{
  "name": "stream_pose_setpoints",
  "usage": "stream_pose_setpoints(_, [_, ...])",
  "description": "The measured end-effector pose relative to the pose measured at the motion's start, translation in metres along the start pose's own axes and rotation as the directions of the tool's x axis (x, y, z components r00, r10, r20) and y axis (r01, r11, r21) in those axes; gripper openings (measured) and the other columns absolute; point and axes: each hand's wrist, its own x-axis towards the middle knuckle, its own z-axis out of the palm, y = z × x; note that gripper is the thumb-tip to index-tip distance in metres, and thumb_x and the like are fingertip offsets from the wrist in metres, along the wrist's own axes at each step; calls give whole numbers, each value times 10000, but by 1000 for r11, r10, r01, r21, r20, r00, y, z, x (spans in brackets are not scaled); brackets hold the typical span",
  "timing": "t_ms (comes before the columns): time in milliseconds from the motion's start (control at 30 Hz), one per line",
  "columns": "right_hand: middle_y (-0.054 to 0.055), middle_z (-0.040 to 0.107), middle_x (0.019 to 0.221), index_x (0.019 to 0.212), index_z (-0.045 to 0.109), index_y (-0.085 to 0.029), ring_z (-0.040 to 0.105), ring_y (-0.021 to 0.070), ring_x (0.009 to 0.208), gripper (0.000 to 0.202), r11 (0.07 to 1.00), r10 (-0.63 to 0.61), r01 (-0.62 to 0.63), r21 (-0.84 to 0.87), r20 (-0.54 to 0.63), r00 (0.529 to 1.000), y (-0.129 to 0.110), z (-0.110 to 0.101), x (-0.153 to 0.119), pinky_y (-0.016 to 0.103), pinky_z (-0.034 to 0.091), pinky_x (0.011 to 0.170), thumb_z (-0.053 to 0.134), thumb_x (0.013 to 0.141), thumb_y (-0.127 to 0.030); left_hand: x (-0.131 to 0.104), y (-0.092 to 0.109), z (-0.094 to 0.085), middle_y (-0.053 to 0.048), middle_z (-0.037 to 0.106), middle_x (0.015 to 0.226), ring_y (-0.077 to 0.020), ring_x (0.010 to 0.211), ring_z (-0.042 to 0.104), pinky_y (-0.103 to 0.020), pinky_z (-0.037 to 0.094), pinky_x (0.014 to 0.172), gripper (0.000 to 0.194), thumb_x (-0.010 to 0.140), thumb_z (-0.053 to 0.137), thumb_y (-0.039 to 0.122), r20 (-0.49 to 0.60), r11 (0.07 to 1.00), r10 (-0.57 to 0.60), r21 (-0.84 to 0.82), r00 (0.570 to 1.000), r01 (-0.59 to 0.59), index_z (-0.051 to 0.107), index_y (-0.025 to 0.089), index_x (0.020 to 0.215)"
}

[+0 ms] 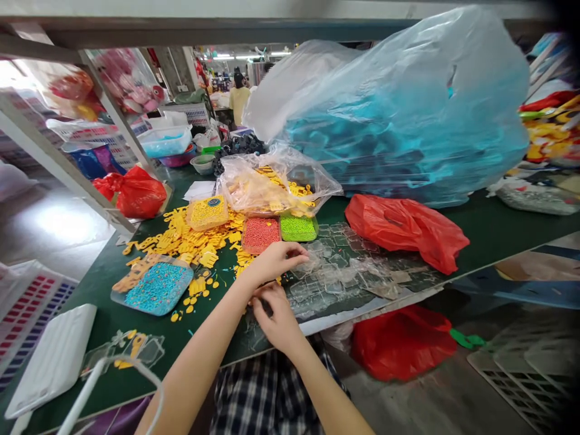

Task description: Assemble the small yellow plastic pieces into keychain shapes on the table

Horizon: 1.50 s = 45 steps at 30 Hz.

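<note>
My left hand (281, 260) reaches over the near edge of the clear plastic pieces (339, 272), its fingers and thumb drawn together at the tips; whatever they hold is too small to make out. Just below it, nearer my body, my right hand (275, 313) is curled with thumb and fingers bent together, its fingertips partly hidden. Beyond my hands stand trays of red beads (261, 233) and green beads (298, 228). Yellow flat pieces (181, 237) lie heaped to the left, with a tray of yellow beads (207, 212) on them and a tray of blue beads (158, 286) nearer me.
A large bag of blue items (399, 127) stands at the back right, behind a red plastic bag (405, 229). An open bag of yellow pieces (272, 187) lies behind the trays. A white device (54, 356) and cable occupy the left corner. A person (238, 99) is far off.
</note>
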Motion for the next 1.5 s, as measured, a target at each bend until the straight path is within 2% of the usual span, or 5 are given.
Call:
stream_pose_setpoints(233, [28, 594, 690, 671, 578, -216, 530, 173, 720, 589, 967, 84, -54, 250, -108, 991, 0, -1, -1, 315, 415, 724, 203, 990, -539, -92, -20, -22, -65, 708, 1074, -203, 1006, 633, -305, 480, 908, 341, 962, 430, 403, -154, 982, -64, -184, 986, 35, 683, 182, 1026])
stream_pose_setpoints(433, [-33, 542, 630, 698, 475, -229, 504, 138, 617, 380, 970, 210, -189, 156, -126, 970, -7, 2, 3, 268, 393, 606, 559, 837, -573, -133, -36, -21, -55, 712, 1074, -200, 997, 630, -313, 472, 911, 285, 932, 510, 379, -147, 982, -110, -166, 983, 86, 701, 210, 1060])
stream_pose_setpoints(600, [5, 691, 678, 869, 545, -223, 660, 175, 646, 263, 935, 253, -285, 212, 164, 953, -18, 2, 7, 281, 465, 613, 573, 835, -482, -148, -45, -14, -19, 722, 999, -186, 923, 636, -308, 476, 881, 307, 865, 637, 342, -211, 971, -155, -213, 965, 110, 673, 249, 1156])
stream_pose_setpoints(1167, [19, 700, 611, 992, 681, -190, 696, 213, 622, 501, 851, 370, -411, 327, 182, 911, -10, 9, 8, 359, 578, 684, 714, 700, -596, -157, -64, 15, -61, 745, 938, -197, 920, 609, -338, 500, 847, 270, 965, 501, 358, -450, 993, 93, -28, 888, -118, 727, 214, 998])
stream_pose_setpoints(1500, [59, 725, 660, 943, 675, -197, 714, 257, 679, 449, 865, 408, -414, 285, 83, 909, 11, 21, 1, 436, 576, 764, 690, 732, -593, -172, -65, 7, -49, 694, 1129, -243, 1106, 569, -415, 438, 994, 437, 770, 759, 378, -298, 983, -151, -145, 942, 111, 646, 262, 1176])
